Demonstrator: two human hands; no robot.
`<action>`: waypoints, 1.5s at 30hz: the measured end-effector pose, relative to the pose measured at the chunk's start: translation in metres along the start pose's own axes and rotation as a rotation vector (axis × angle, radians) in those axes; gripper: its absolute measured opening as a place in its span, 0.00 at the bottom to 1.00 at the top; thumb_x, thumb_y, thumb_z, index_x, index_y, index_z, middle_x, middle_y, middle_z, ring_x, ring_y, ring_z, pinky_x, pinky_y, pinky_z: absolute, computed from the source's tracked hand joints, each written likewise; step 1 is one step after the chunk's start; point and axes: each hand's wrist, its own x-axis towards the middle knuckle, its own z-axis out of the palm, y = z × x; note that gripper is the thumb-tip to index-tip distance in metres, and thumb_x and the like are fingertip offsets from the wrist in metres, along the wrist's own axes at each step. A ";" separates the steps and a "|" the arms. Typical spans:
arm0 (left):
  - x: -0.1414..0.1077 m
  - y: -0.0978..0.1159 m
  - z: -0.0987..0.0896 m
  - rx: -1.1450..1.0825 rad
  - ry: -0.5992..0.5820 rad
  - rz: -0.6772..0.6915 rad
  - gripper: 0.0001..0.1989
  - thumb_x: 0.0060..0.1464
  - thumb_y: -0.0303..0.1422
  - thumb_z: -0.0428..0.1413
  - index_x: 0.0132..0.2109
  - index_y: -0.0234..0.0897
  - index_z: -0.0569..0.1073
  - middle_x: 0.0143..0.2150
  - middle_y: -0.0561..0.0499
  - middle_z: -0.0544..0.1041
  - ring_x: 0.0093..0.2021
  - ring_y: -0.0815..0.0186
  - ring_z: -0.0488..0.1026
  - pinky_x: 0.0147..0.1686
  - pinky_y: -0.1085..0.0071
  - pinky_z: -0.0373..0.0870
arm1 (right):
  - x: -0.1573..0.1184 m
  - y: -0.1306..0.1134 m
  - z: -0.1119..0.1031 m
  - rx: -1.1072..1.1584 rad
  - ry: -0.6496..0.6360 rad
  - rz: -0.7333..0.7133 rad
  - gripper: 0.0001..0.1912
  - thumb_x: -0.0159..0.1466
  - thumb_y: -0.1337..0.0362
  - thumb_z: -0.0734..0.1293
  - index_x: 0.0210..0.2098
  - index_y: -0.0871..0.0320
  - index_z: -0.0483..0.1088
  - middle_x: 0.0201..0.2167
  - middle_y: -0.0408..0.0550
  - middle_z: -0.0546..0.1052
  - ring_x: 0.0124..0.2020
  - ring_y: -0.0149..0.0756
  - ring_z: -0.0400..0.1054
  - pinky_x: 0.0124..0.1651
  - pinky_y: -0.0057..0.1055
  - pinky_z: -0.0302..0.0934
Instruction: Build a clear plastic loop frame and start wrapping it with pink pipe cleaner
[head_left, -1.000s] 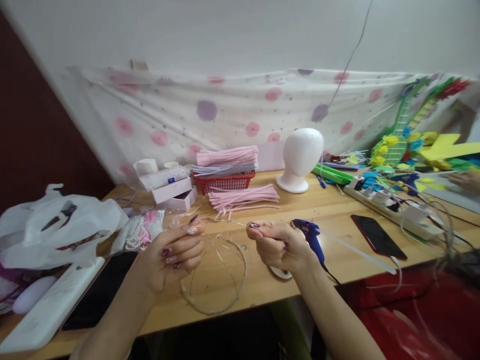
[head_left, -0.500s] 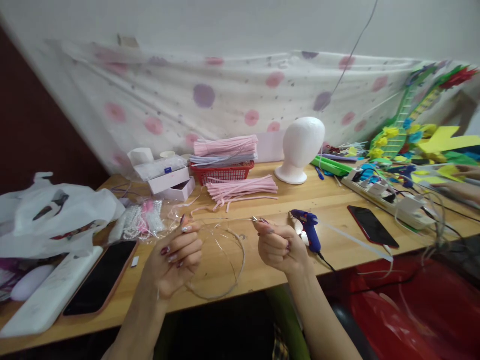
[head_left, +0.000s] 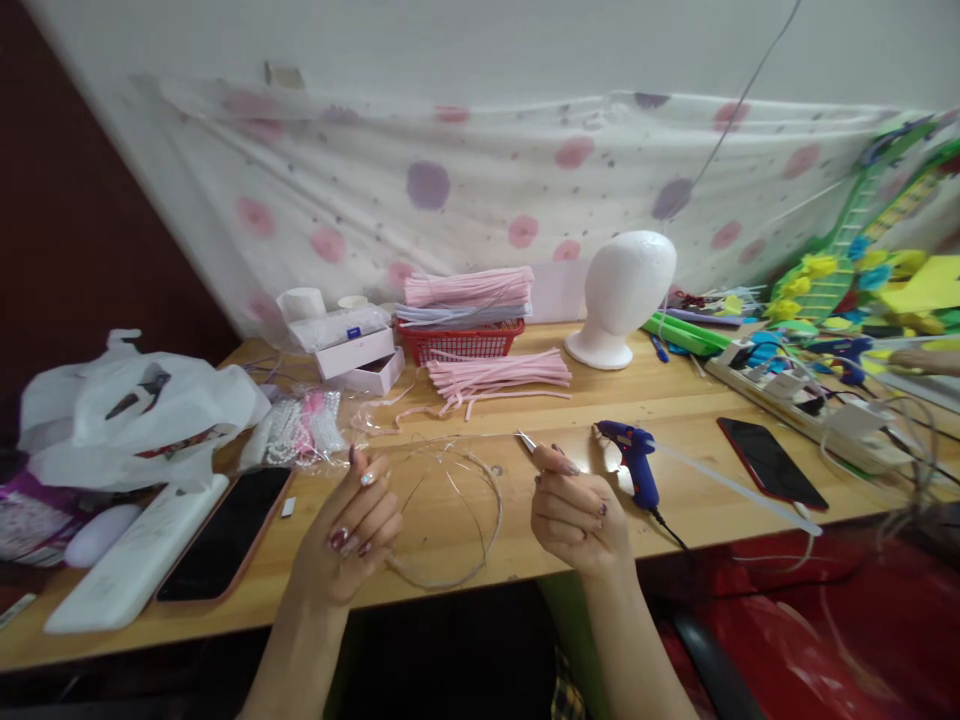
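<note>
My left hand (head_left: 356, 525) is closed, thumb and forefinger pinching the end of a thin wire that runs right above the table. Closed around silver pointed tweezers (head_left: 527, 440), my right hand (head_left: 577, 505) has their tips facing up and left, at the wire's right end. Whether the tips touch the wire is too small to tell. Between and below both hands, a round wire hoop (head_left: 491, 535) with thin loose strands lies at the table's front edge. A blue glue gun (head_left: 636, 465) rests just right of my right hand.
Pink fuzzy stems (head_left: 499, 375) lie before a red basket (head_left: 465, 343). A white foam head (head_left: 626, 290) stands behind. Left are bagged beads (head_left: 296, 430), a dark phone (head_left: 225, 535) and a plastic bag (head_left: 135, 400). A power strip (head_left: 810, 415) and another person's hand (head_left: 926, 360) are right.
The view has shifted slightly left. The tweezers now show more of their length, tilted up and left from my right hand. The other person's hand shows less at the right edge.
</note>
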 end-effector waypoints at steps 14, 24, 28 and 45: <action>-0.019 -0.009 -0.025 0.107 -0.066 -0.087 0.12 0.57 0.23 0.57 0.48 0.33 0.78 0.20 0.60 0.65 0.12 0.82 0.49 0.11 0.88 0.50 | -0.005 0.021 -0.006 -0.392 0.026 -0.056 0.12 0.58 0.59 0.75 0.29 0.58 0.71 0.14 0.35 0.66 0.18 0.25 0.58 0.30 0.24 0.60; -0.056 0.000 -0.031 0.628 -0.028 -0.352 0.15 0.56 0.38 0.61 0.49 0.39 0.77 0.23 0.56 0.70 0.10 0.83 0.45 0.09 0.84 0.49 | -0.037 0.026 -0.014 -0.647 -0.165 0.192 0.22 0.65 0.47 0.66 0.37 0.64 0.71 0.09 0.40 0.70 0.09 0.29 0.61 0.29 0.30 0.62; -0.062 -0.012 -0.027 0.781 -0.079 -0.366 0.15 0.56 0.41 0.59 0.47 0.37 0.76 0.22 0.57 0.68 0.12 0.79 0.50 0.12 0.80 0.54 | -0.037 0.047 -0.006 -0.565 -0.083 0.230 0.17 0.60 0.53 0.72 0.32 0.61 0.68 0.07 0.35 0.67 0.07 0.25 0.55 0.26 0.26 0.61; -0.072 -0.054 0.002 1.132 -0.081 -0.141 0.22 0.57 0.50 0.55 0.28 0.35 0.69 0.16 0.61 0.55 0.18 0.75 0.46 0.18 0.74 0.40 | -0.053 0.083 0.013 -0.736 0.029 0.277 0.19 0.66 0.52 0.66 0.27 0.61 0.71 0.08 0.33 0.63 0.10 0.22 0.52 0.26 0.25 0.59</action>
